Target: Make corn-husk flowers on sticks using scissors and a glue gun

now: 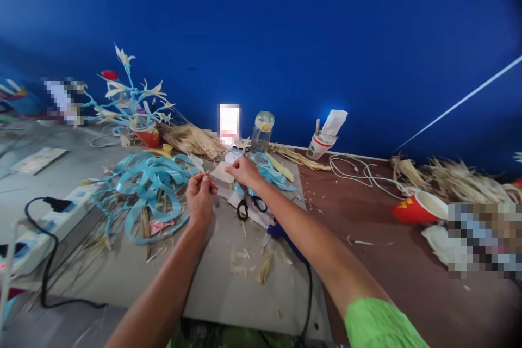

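My left hand [200, 198] is closed in a pinch, with a small pale bit at its fingertips that I cannot make out. Beside it, my right hand [247, 171] has its thumb and fingers pinched together at the edge of a pale, flat husk piece [221, 173]. Left of my hands lies a loose heap of light blue ribbon [153, 190], and more blue ribbon [271, 171] is behind my right wrist. Black-handled scissors [243, 210] lie under my right forearm, near a blue glue gun [281, 232] partly hidden by that arm.
A blue-wrapped branch arrangement [132, 92] stands in a red pot [149, 137] at back left. A white power strip [55, 228] is at left. Behind are a lidded jar [262, 133], a paper cup [320, 147] and dried husks [191, 140]. A red cup [420, 207] lies tipped at right.
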### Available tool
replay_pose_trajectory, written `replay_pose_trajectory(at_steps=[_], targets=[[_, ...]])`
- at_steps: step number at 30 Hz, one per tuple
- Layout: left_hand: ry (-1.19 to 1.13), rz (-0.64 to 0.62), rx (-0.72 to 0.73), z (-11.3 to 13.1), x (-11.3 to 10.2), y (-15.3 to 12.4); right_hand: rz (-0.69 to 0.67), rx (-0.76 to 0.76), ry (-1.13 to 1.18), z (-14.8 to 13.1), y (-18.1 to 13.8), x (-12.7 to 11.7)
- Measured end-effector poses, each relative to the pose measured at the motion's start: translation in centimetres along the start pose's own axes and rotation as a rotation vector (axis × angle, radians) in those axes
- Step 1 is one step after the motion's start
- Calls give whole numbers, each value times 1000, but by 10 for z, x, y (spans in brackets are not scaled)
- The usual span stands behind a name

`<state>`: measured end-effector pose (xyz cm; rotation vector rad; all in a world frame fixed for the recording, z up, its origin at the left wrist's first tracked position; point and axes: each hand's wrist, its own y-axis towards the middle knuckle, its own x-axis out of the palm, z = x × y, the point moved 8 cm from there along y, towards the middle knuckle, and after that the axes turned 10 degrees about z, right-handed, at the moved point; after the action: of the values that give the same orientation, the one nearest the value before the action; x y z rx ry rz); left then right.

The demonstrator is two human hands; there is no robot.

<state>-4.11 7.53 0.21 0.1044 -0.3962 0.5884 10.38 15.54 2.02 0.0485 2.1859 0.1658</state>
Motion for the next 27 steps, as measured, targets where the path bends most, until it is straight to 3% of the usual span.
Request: replay_pose_trajectory(at_steps=[4, 12, 17, 22, 27], targets=[[-2, -14, 7, -2, 0, 1, 135, -63, -94, -10, -9, -13], [-1, -8, 20, 2, 1, 0, -92, -234, -200, -26, -20, 14], [8, -15, 18, 3, 1, -2, -109, -265, -245, -33, -25, 29], [6, -12, 8, 1, 1, -1, -92, -243, -194, -36, -24, 33], [-17, -16, 7, 1, 1, -2, -26, -70, -17, -21, -12, 14]])
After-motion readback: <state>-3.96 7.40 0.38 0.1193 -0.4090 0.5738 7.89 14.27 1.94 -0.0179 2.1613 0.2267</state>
